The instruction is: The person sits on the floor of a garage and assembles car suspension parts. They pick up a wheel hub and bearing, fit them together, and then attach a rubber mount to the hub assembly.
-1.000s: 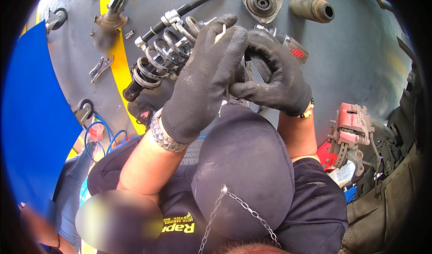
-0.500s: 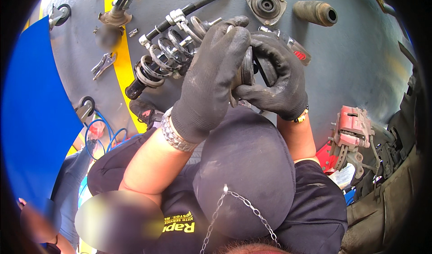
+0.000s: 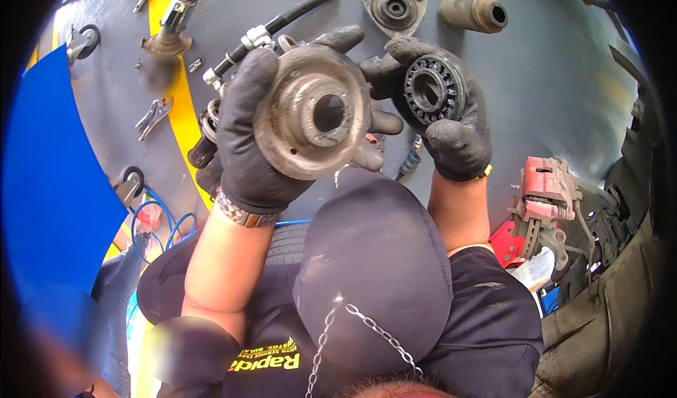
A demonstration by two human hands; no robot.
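Note:
Both of my hands wear black work gloves. My left hand [image 3: 247,133] grips a worn metal spring seat [image 3: 300,119], a round dished plate with a hole in its raised middle, its face turned up. In my right hand [image 3: 465,140] is a black ring-shaped strut bearing [image 3: 453,91], its ribbed inner side showing. The two parts are apart. Behind my left hand, the coil-spring strut [image 3: 204,147] is mostly hidden. Beyond it sticks out a spring compressor [image 3: 271,27] with a black rod and pale clamps.
At the far side lie a triangular strut mount [image 3: 395,10] and a ribbed dust boot [image 3: 465,13]. Locking pliers [image 3: 153,118] lie left by the yellow stripe [image 3: 180,101]. A red brake caliper [image 3: 546,186] is at right; a blue panel [image 3: 49,186] stands left, near another person's leg.
My hands have moved apart, separating the bearing from the spring seat. The left hand went left with the seat, now turned face up; the right hand has turned the bearing into view.

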